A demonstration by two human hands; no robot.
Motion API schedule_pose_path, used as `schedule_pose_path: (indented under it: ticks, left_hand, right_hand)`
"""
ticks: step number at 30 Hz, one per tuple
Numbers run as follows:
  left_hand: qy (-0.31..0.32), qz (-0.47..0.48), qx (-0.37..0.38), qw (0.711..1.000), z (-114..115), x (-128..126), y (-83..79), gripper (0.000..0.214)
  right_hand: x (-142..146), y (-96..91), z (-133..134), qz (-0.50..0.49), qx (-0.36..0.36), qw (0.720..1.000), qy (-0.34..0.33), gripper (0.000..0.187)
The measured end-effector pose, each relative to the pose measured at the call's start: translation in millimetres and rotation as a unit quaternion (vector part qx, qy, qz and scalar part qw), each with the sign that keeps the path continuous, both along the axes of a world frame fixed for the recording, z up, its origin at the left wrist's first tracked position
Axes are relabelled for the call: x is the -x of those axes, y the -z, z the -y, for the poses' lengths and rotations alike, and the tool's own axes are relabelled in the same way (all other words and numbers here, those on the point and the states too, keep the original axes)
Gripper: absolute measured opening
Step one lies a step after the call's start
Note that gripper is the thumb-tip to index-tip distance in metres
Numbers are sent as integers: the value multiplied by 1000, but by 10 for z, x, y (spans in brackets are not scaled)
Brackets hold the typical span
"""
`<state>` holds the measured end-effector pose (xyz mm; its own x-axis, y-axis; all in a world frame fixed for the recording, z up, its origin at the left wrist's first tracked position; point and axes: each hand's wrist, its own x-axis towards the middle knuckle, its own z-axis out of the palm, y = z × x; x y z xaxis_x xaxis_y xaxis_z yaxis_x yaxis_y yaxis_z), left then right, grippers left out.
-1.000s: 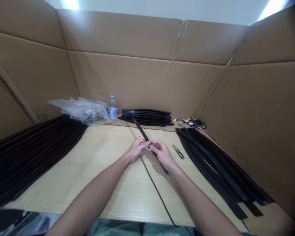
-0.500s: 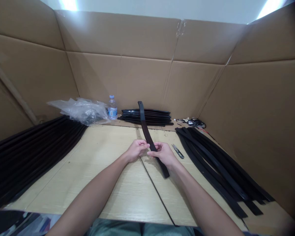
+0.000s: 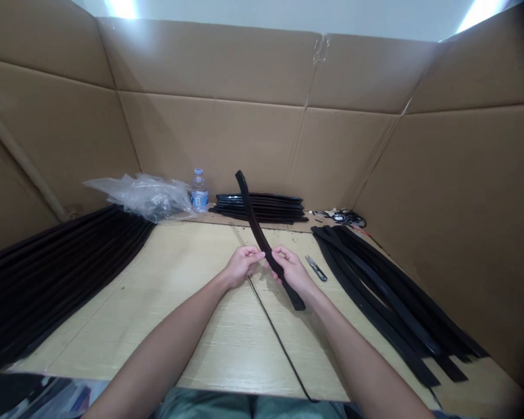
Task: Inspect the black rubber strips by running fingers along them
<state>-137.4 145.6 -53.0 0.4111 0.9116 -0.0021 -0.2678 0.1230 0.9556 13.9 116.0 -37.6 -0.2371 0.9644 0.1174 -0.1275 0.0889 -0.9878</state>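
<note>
A long, slightly curved black strip [image 3: 255,230] slants across the middle, its far end raised in front of the back pile. My right hand [image 3: 290,270] is closed around its near half, thumb on top. My left hand [image 3: 244,265] pinches at the strip's left edge, thumb and forefinger together, close to the right thumb. From under the left hand a thin black cord [image 3: 273,326] runs down to the table's front edge; its upper end is hidden by the fingers. Thread snips [image 3: 317,269] lie just right of my right hand.
Dark strips are heaped at left [image 3: 61,279], with more black strips [image 3: 375,285] at right. Along the back are a clear plastic bag [image 3: 148,195], a water bottle [image 3: 199,192], a pile of short black strips [image 3: 279,208] and tangled cords [image 3: 347,217]. Cardboard walls [image 3: 209,139] surround the table.
The strip has rolled in my hands and its far end has shifted up and left. My right thumb has moved up along it. The cord now bows slightly.
</note>
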Motion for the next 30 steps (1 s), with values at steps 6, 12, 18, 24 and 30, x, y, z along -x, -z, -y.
schedule_pose_path:
  ticks: [6, 12, 18, 24, 30]
  left_hand:
    - [-11, 0, -2, 1000, -4, -4, 18, 37]
    - [-28, -5, -3, 1000, -17, 0, 55, 38]
    - [-5, -3, -14, 1000, 26, -19, -4, 36]
    - [8, -7, -16, 1000, 42, -18, -17, 36]
    - [11, -17, -19, 1000, 63, -44, -24, 37]
  right_hand:
    - [7, 52, -37, 5, -14, 999, 47, 35]
    - [-23, 86, -15, 48, -53, 997, 4, 30]
    - [60, 117, 19, -3, -38, 999, 10, 34]
    - [94, 116, 32, -37, -42, 998, 15, 31]
    - [101, 122, 27, -54, -11, 998, 44, 35]
